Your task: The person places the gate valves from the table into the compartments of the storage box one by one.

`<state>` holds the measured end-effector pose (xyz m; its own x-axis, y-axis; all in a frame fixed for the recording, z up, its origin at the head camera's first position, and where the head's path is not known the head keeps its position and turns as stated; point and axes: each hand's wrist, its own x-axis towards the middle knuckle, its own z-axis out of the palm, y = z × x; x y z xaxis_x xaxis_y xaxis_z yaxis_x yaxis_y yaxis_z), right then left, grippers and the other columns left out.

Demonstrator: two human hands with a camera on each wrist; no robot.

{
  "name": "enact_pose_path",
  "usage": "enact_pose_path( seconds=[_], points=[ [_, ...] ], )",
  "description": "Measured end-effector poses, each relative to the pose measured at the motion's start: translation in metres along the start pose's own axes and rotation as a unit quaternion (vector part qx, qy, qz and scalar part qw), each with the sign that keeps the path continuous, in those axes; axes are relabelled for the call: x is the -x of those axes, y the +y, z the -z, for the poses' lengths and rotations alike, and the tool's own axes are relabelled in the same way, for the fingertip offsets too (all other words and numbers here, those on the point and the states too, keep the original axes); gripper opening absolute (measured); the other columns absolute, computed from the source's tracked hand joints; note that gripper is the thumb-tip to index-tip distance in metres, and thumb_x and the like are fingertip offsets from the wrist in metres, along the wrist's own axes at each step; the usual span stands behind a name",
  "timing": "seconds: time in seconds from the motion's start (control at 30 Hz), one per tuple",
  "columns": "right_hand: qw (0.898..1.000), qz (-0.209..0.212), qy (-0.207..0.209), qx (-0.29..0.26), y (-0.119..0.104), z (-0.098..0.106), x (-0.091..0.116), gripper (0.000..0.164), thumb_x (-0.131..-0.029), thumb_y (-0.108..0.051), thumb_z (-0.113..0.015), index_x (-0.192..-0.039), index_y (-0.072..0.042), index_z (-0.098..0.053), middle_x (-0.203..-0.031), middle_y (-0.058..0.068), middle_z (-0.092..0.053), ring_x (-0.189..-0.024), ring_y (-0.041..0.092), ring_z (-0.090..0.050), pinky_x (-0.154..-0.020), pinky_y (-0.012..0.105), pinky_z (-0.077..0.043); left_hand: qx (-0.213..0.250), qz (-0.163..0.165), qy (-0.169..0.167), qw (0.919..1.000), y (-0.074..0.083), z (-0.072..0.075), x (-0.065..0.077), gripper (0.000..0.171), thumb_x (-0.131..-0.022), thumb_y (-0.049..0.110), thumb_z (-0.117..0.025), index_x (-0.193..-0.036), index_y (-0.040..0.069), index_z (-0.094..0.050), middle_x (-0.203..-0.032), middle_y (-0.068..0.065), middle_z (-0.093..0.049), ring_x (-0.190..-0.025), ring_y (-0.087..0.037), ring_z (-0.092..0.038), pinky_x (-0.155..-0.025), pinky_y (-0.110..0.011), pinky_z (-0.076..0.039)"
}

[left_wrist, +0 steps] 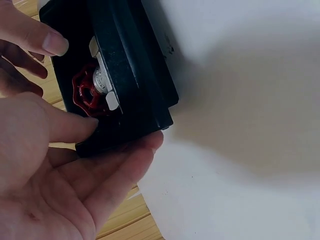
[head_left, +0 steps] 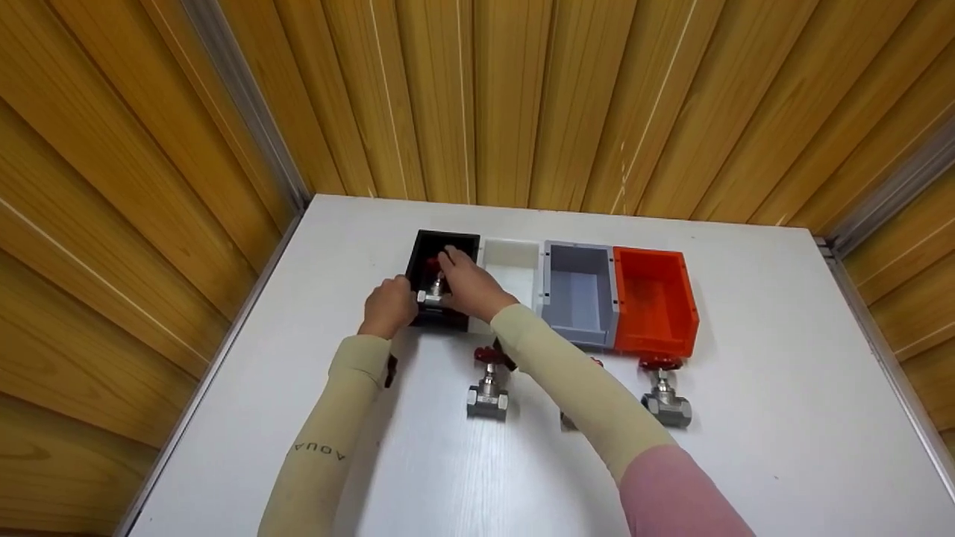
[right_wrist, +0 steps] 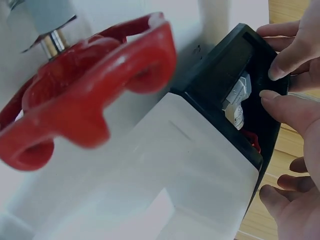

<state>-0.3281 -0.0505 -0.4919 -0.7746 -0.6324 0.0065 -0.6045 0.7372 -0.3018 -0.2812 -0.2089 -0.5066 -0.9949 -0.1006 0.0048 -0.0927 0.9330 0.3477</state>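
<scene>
One metal valve with a red handwheel [left_wrist: 92,92] already lies in the black plastic bin [head_left: 442,257] near the desk's far edge, between the relaxed, empty left hand [head_left: 388,306] and right hand [head_left: 466,287], while three similar valves [head_left: 489,391] wait on the desk before the other bins.

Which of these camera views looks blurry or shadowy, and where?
Head view: sharp and evenly lit, with wall boards bent by the wide lens. Left wrist view: a broad soft shadow lies on the white table beside the black bin. Right wrist view: the close red valve wheel is out of focus; the black bin behind it is clearer.
</scene>
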Motion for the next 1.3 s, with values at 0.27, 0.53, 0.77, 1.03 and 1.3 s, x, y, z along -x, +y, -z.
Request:
enact_pose_path(
  seconds=[0.27,0.53,0.77,1.03,1.3],
  points=[
    [1.000,-0.018,0.011,-0.018,0.006,0.010,0.006,0.083,-0.080,-0.027,-0.069,-0.144,-0.002,-0.022,-0.151,0.016,-0.018,-0.140,0.028,-0.020,-0.109,0.034,-0.029,-0.024,-0.026,0.045,0.9984,0.006,0.005,-0.004,0.047,-0.086,0.022,-0.058,-0.123,-0.006,-0.047,-0.113,-0.023,-0.054,-0.100,-0.037,-0.056,-0.079,-0.048,-0.049],
    [0.999,0.000,0.033,-0.022,0.010,0.014,0.012,0.079,-0.081,-0.030,-0.068,-0.143,-0.005,-0.026,-0.149,0.014,-0.024,-0.138,0.027,-0.025,-0.108,0.035,-0.031,-0.014,-0.100,0.121,0.9876,0.013,0.008,-0.008,0.042,-0.087,0.019,-0.057,-0.122,-0.003,-0.050,-0.112,-0.020,-0.053,-0.099,-0.034,-0.055,-0.082,-0.045,-0.047],
    [0.999,-0.017,0.027,-0.033,0.013,0.013,0.018,0.078,-0.083,-0.032,-0.065,-0.145,-0.009,-0.024,-0.151,0.011,-0.022,-0.138,0.025,-0.025,-0.108,0.035,-0.031,0.017,-0.101,0.090,0.9907,0.019,0.007,-0.006,0.044,-0.090,0.019,-0.054,-0.128,-0.002,-0.046,-0.115,-0.020,-0.053,-0.103,-0.033,-0.055,-0.088,-0.043,-0.046],
    [0.998,-0.020,0.039,-0.049,0.017,0.015,0.027,0.078,-0.082,-0.032,-0.066,-0.144,-0.008,-0.026,-0.150,0.011,-0.023,-0.137,0.025,-0.026,-0.108,0.036,-0.031,0.025,-0.108,0.077,0.9908,0.026,0.004,-0.004,0.044,-0.091,0.020,-0.052,-0.128,-0.001,-0.045,-0.115,-0.019,-0.055,-0.103,-0.032,-0.056,-0.088,-0.043,-0.046],
    [0.997,-0.017,0.040,-0.071,0.022,0.016,0.038,0.079,-0.082,-0.032,-0.066,-0.145,-0.010,-0.024,-0.151,0.010,-0.021,-0.138,0.024,-0.025,-0.107,0.036,-0.032,0.024,-0.115,0.077,0.9900,0.032,0.001,-0.001,0.040,-0.093,0.021,-0.048,-0.126,-0.001,-0.048,-0.112,-0.018,-0.058,-0.097,-0.031,-0.061,-0.082,-0.041,-0.050]
  ],
)
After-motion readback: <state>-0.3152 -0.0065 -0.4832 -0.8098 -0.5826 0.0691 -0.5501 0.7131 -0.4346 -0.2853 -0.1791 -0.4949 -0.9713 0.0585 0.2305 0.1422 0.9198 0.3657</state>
